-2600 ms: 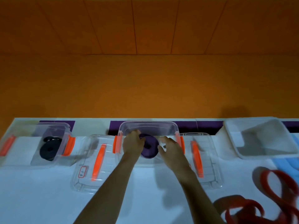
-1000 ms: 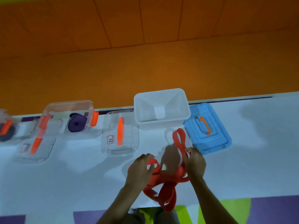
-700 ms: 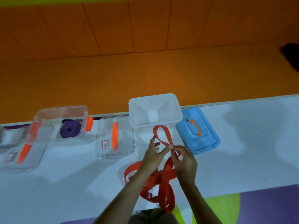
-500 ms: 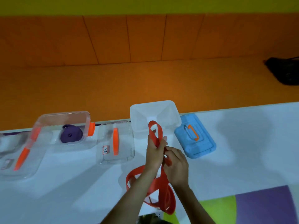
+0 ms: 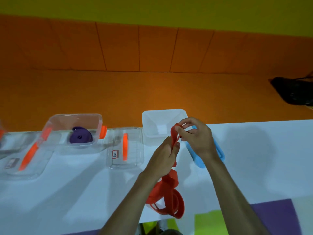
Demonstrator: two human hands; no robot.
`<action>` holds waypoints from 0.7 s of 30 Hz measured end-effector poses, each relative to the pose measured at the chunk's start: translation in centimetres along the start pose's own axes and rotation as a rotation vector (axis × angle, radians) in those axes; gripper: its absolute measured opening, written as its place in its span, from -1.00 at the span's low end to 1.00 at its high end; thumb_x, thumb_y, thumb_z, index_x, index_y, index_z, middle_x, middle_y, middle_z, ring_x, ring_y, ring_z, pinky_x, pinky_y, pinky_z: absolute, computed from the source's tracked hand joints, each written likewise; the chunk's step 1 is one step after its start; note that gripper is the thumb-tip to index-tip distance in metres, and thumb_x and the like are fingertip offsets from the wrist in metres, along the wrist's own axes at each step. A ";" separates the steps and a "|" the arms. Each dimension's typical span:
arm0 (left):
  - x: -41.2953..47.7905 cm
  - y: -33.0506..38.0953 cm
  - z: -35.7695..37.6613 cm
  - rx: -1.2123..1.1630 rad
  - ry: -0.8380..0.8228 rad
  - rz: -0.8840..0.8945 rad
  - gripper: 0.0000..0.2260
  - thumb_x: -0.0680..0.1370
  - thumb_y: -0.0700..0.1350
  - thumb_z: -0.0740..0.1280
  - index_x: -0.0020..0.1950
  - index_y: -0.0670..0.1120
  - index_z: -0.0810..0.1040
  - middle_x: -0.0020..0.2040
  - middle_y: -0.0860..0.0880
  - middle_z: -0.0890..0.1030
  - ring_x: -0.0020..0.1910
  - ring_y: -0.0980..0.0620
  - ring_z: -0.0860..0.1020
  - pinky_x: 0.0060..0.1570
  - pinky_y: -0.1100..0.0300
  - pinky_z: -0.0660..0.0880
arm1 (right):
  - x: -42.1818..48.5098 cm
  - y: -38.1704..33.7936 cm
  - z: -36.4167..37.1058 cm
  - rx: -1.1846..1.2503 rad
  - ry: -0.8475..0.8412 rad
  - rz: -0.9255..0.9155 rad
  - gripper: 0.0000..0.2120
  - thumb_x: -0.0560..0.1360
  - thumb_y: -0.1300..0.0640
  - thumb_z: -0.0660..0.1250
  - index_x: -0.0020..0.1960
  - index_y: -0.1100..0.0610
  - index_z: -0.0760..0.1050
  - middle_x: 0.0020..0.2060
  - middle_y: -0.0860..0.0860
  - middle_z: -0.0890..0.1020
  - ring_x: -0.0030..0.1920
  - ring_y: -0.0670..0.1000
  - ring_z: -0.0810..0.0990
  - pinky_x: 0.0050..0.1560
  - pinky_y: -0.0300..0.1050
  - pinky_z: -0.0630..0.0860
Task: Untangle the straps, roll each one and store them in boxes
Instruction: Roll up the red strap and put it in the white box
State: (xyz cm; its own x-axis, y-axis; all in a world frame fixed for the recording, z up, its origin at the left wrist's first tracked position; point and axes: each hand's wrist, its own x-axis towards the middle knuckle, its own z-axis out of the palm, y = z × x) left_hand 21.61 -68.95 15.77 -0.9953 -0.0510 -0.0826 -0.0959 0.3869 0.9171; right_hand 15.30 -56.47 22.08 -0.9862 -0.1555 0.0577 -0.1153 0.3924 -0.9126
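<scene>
Both hands grasp the red strap [image 5: 174, 136]. The left hand [image 5: 165, 156] has its fingers curled round the two runs of a raised loop. The right hand [image 5: 199, 139] pinches the loop's top between thumb and fingertips, just above and to the right of the left. Below the grip, the rest of the strap falls in tangled loops at the near edge of the white table [image 5: 254, 158]. Just behind the grip stands an open white box [image 5: 152, 122], and a blue lid [image 5: 200, 162] lies under the right wrist. Left of the grip lies a clear lid [image 5: 133, 150] with an orange handle. Farther left, a clear box [image 5: 76, 119] holds a rolled purple strap [image 5: 81, 137]. A second clear lid [image 5: 42, 160] lies beyond it.
</scene>
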 end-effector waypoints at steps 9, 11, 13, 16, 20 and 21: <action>0.2 -0.4 -0.8 -0.029 -0.002 0.104 -0.48 0.73 0.18 0.11 0.66 0.34 -0.01 0.34 0.21 0.49 0.24 0.18 0.57 0.25 0.11 0.58 | 0.4 0.1 -2.9 0.285 -0.302 0.097 -0.85 0.53 0.15 0.53 0.10 0.08 0.69 0.06 0.12 0.68 -0.02 0.14 0.76 0.00 -0.09 0.70; 0.1 0.5 -0.5 -0.087 0.036 0.093 -0.47 0.71 0.19 0.18 0.65 0.31 0.09 0.33 0.20 0.52 0.22 0.15 0.61 0.24 0.16 0.58 | 0.8 0.3 -3.6 0.330 -0.312 0.064 -0.86 0.53 0.17 0.53 0.06 0.18 0.65 0.01 0.18 0.70 -0.02 0.18 0.76 0.05 -0.02 0.70; 0.2 1.2 -0.1 -0.221 0.128 0.057 -0.50 0.67 0.13 0.31 0.59 0.27 0.24 0.29 0.17 0.57 0.14 0.08 0.68 0.19 0.20 0.58 | 1.2 0.7 -4.1 0.415 -0.277 0.045 -0.86 0.55 0.20 0.50 0.03 0.24 0.61 0.00 0.23 0.68 0.02 0.19 0.75 0.08 0.03 0.70; 0.4 2.2 0.7 -0.396 0.297 0.066 -0.70 0.65 0.02 0.39 0.35 0.17 0.43 0.21 0.08 0.63 0.09 -0.04 0.71 0.19 0.02 0.61 | 1.3 1.4 -4.0 0.597 -0.245 0.068 -0.82 0.55 0.25 0.49 0.03 0.32 0.55 0.06 0.31 0.64 0.11 0.24 0.72 0.15 0.09 0.68; 0.5 3.8 1.7 -0.471 0.512 0.097 -0.88 0.66 -0.16 0.38 0.19 -0.07 0.54 0.11 -0.04 0.64 0.06 0.07 0.68 0.06 0.23 0.60 | 0.5 2.5 -3.4 0.653 -0.269 0.082 -0.79 0.51 0.27 0.51 0.13 0.24 0.63 0.06 0.18 0.73 0.14 0.20 0.72 0.19 0.13 0.66; 0.5 4.0 1.8 -0.481 0.549 0.097 -0.90 0.65 -0.19 0.39 0.16 -0.09 0.55 0.08 -0.07 0.64 0.04 0.06 0.68 0.02 0.28 0.59 | 0.4 2.8 -3.4 0.602 -0.276 0.082 -0.78 0.50 0.25 0.53 0.13 0.22 0.65 0.05 0.15 0.74 0.12 0.17 0.74 0.17 0.15 0.67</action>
State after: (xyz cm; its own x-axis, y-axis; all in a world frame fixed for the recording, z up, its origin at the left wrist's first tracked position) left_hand 20.71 -65.79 18.71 -0.8361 -0.5396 0.0992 0.1349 -0.0269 0.9905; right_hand 14.18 -52.29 20.91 -0.9128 -0.4049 -0.0538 0.1242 -0.1498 -0.9809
